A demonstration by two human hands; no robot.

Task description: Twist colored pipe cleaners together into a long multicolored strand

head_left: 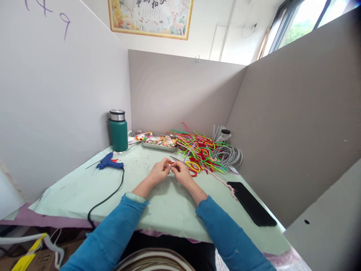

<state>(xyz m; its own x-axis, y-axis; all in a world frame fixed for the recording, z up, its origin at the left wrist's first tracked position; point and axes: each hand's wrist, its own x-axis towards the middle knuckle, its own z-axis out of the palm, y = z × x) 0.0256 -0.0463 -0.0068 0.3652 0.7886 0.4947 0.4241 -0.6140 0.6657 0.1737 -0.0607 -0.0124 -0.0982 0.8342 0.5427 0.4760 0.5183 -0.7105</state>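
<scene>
At the centre of the frame, my left hand [159,171] and right hand [182,174] meet, pinching a small colourful piece [170,164] between them. It sits within the grip, mostly covered; I cannot tell its long axis or direction. Just beyond, scissors [192,162] point left.

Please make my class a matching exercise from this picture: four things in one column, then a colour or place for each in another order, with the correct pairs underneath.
Things
1. Glue gun
2. Scissors
3. Bottle
4. Metal tray

Descriptions
A. Green, with a silver-coloured top
B. Holding many small colourful pieces
C. Blue, with a black cord
D. Close beside the right hand, with yellow on the handle

Pairs: 1-C, 2-D, 3-A, 4-B
</scene>
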